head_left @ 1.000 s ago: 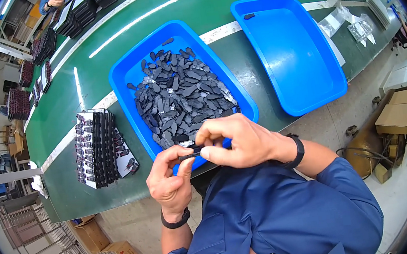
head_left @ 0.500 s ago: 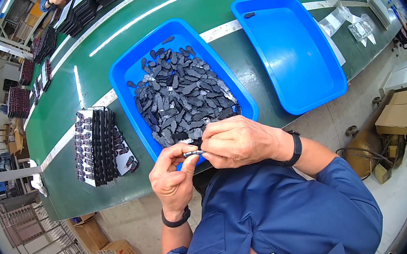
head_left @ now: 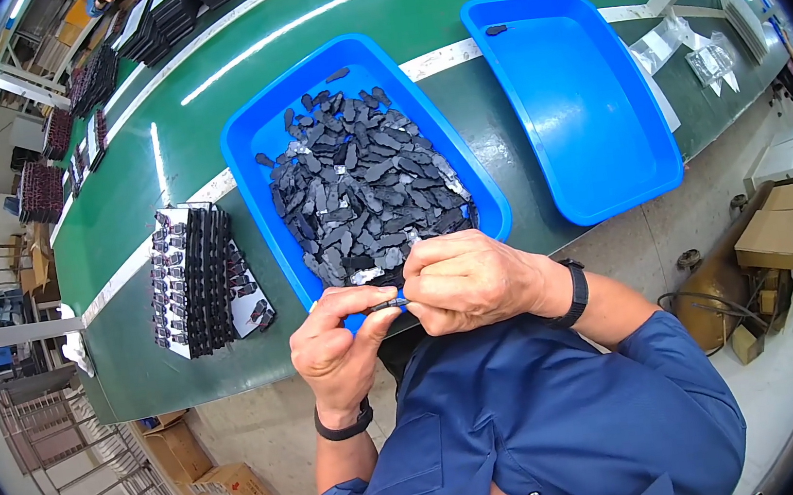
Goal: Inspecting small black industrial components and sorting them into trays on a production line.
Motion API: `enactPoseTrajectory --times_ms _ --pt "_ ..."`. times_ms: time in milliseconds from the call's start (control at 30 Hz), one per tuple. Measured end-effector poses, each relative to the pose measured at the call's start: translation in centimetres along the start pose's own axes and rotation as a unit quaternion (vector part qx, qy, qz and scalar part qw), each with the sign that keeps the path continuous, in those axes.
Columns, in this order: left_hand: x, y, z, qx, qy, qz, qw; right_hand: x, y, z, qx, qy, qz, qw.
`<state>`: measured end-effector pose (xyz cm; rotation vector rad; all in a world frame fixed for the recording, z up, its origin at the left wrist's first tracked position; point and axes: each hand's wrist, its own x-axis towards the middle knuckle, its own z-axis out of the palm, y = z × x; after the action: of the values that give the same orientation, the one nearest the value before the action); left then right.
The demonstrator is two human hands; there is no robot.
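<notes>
My left hand [head_left: 337, 344] and my right hand [head_left: 467, 281] meet just in front of the near rim of a blue tray [head_left: 249, 157]. Between their fingertips they pinch one small black flat part [head_left: 389, 303]. The tray holds a heap of several similar black flat parts [head_left: 360, 188], some with shiny film. Both wrists wear dark bands. My blue-sleeved arms come up from the lower edge.
A second blue tray [head_left: 585, 99], almost bare with one dark piece in its far corner, lies to the right. A stack of black-and-white racks [head_left: 200, 280] stands left on the green bench [head_left: 142, 159]. Clear bags [head_left: 707, 56] lie far right. Cardboard boxes [head_left: 224, 492] sit on the floor.
Both hands have stayed at the tray's near edge, working the small part between their fingers; the left thumb has shifted onto it. Nothing else has moved.
</notes>
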<state>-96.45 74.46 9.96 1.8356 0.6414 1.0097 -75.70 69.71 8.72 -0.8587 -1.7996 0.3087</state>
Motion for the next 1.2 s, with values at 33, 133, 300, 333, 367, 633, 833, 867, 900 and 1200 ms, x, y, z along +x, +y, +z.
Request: enactPoseTrajectory --times_ms 33,133,300,333,367,633,833,867,900,1200 --pt "0.0 -0.1 0.0 0.0 0.0 -0.001 1.0 0.0 0.1 0.0 0.002 -0.002 -0.002 1.0" --pt "0.0 -0.6 0.0 -0.024 -0.011 0.017 1.0 -0.1 0.2 0.2 0.006 -0.004 -0.003 1.0" --pt "0.5 -0.6 0.2 -0.016 -0.011 0.087 0.996 -0.1 0.0 0.1 0.007 -0.009 0.008 1.0" --pt "0.5 -0.4 0.3 -0.019 -0.003 0.063 0.998 0.0 0.0 0.0 0.006 -0.011 0.012 1.0" --pt "0.6 -0.3 0.3 -0.021 0.005 0.041 0.999 0.0 0.1 0.0 0.005 -0.01 0.012 1.0" --pt "0.8 -0.6 0.0 0.011 0.036 -0.004 0.999 0.4 0.3 -1.0 -0.024 -0.018 0.055 0.998" --pt "0.9 -0.8 0.0 0.03 0.027 0.002 0.999 0.6 0.7 -1.1 -0.032 -0.022 0.044 0.998" --pt "0.9 -0.8 0.1 0.028 0.026 0.002 0.999 0.6 0.7 -1.0 -0.03 -0.02 0.038 0.999" --pt "0.9 -0.9 0.2 0.027 0.025 0.001 0.999 0.4 0.8 -1.0 -0.03 -0.019 0.038 0.999" --pt "0.8 -0.1 0.6 -0.041 0.049 -0.09 0.994 0.1 0.9 -1.1 0.013 -0.014 0.042 0.999"
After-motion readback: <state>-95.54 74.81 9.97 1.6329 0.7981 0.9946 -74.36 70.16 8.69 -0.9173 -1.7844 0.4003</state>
